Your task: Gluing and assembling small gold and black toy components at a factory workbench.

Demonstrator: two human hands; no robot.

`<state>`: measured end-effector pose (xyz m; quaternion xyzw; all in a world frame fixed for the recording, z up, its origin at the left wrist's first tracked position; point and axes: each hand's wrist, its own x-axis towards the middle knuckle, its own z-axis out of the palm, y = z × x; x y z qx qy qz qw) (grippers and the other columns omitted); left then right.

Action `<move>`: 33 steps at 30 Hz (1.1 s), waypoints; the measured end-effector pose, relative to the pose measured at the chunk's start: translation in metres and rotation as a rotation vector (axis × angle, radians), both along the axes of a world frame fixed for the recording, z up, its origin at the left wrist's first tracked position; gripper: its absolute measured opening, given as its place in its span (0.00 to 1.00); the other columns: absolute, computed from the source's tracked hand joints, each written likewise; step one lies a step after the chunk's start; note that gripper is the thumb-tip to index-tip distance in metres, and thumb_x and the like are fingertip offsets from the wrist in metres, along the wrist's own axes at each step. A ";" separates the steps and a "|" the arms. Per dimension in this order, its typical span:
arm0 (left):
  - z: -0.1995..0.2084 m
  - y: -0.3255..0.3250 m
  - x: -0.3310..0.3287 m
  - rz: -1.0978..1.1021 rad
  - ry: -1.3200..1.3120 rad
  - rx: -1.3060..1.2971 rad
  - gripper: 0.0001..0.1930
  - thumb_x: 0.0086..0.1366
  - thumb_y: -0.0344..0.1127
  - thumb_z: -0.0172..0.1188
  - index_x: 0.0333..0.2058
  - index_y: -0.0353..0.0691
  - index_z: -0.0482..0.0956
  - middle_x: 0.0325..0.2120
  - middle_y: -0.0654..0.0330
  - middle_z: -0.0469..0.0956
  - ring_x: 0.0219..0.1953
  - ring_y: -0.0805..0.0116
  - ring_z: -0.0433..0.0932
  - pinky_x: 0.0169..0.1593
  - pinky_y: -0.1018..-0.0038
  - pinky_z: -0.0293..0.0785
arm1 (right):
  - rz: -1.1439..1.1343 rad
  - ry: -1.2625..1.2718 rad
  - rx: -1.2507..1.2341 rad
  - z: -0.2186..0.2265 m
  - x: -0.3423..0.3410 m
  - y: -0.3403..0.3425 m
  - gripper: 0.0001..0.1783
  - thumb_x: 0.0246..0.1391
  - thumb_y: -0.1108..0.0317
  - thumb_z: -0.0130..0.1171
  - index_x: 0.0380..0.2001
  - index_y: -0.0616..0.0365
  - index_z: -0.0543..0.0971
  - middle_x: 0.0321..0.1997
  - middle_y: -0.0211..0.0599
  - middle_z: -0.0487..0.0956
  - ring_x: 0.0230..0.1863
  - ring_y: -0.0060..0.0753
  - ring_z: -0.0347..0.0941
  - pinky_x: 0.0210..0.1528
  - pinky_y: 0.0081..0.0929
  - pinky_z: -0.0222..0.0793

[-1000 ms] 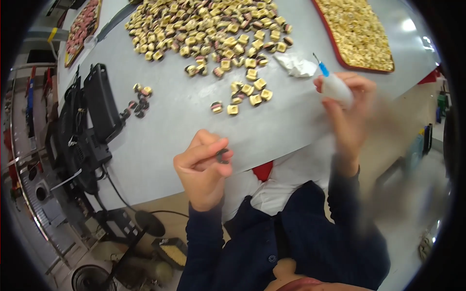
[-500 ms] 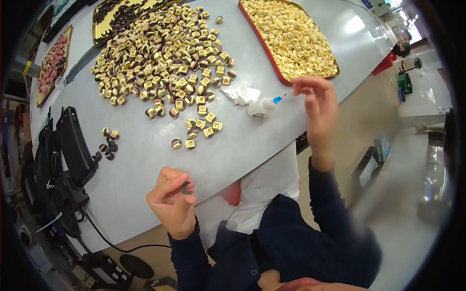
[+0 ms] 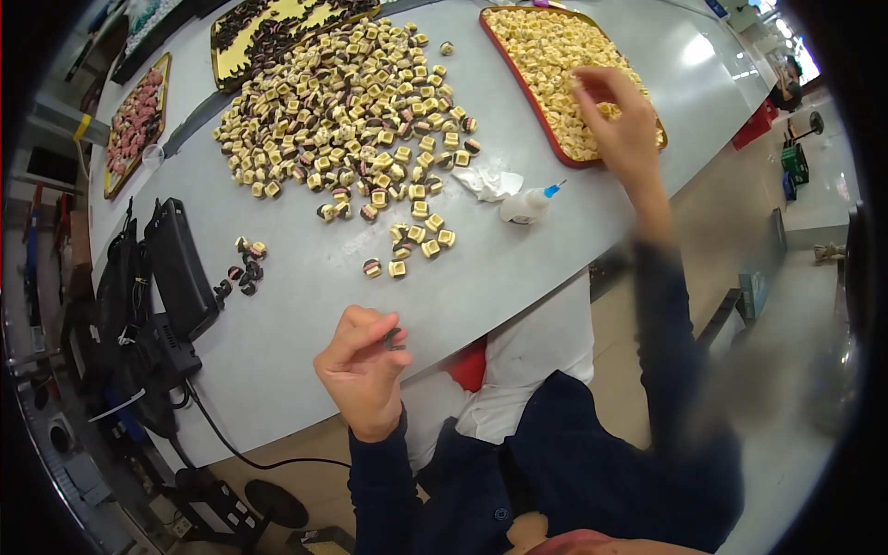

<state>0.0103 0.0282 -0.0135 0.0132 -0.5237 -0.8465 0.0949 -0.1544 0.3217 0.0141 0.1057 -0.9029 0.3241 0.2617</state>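
Note:
My left hand (image 3: 363,370) is above the near edge of the table, pinching a small dark curved piece (image 3: 395,340) between thumb and fingers. Over the red-rimmed tray (image 3: 552,137) reaches my right hand (image 3: 625,125). Its thumb and fingertips come together among the small pale yellow pieces (image 3: 555,65) filling that tray; what lies between the tips is too small to make out. Left of the tray is a large heap of small yellow, dark and pink assembled pieces (image 3: 342,111). Several similar pieces (image 3: 421,242) lie apart from it, nearer my left hand.
Between heap and tray stand a white bottle with a blue tip (image 3: 527,205) and a crumpled white tissue (image 3: 488,183). A few dark pieces (image 3: 247,268) lie beside a black device (image 3: 180,268) with cables. Farther back are a tray of dark pieces (image 3: 222,69) and a tray of pink pieces (image 3: 139,120).
My right hand has moved forward from beside the tray's near corner to over the yellow pieces, its fingertips drawing together. My left hand keeps its dark piece. The whole view has shifted slightly.

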 end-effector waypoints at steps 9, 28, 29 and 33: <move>0.004 0.006 -0.005 -0.060 0.096 -0.253 0.21 0.35 0.14 0.68 0.34 0.34 0.81 0.28 0.60 0.72 0.30 0.71 0.71 0.32 0.79 0.70 | 0.536 -0.335 -0.868 0.024 0.121 -0.062 0.11 0.46 0.82 0.57 0.36 0.69 0.76 0.37 0.44 0.72 0.34 0.28 0.72 0.37 0.21 0.71; 0.004 0.004 -0.006 -0.129 0.130 -0.387 0.19 0.38 0.20 0.70 0.34 0.38 0.82 0.34 0.59 0.71 0.36 0.70 0.72 0.38 0.76 0.72 | 0.688 -1.181 -1.144 0.007 0.123 -0.117 0.14 0.48 0.80 0.59 0.40 0.66 0.72 0.36 0.38 0.77 0.39 0.23 0.74 0.43 0.19 0.70; 0.005 0.004 -0.005 -0.126 0.139 -0.426 0.19 0.39 0.21 0.70 0.35 0.38 0.82 0.35 0.59 0.70 0.37 0.70 0.72 0.38 0.76 0.72 | 0.706 -1.182 -1.145 0.006 0.123 -0.118 0.14 0.48 0.80 0.59 0.40 0.66 0.72 0.36 0.38 0.77 0.39 0.23 0.74 0.43 0.19 0.70; 0.016 0.003 -0.006 -0.031 0.136 -0.505 0.18 0.43 0.24 0.69 0.36 0.38 0.81 0.35 0.59 0.71 0.37 0.69 0.72 0.39 0.76 0.71 | 0.697 -1.032 -1.170 0.005 0.122 -0.123 0.13 0.50 0.82 0.54 0.41 0.69 0.73 0.39 0.40 0.75 0.41 0.25 0.73 0.44 0.20 0.70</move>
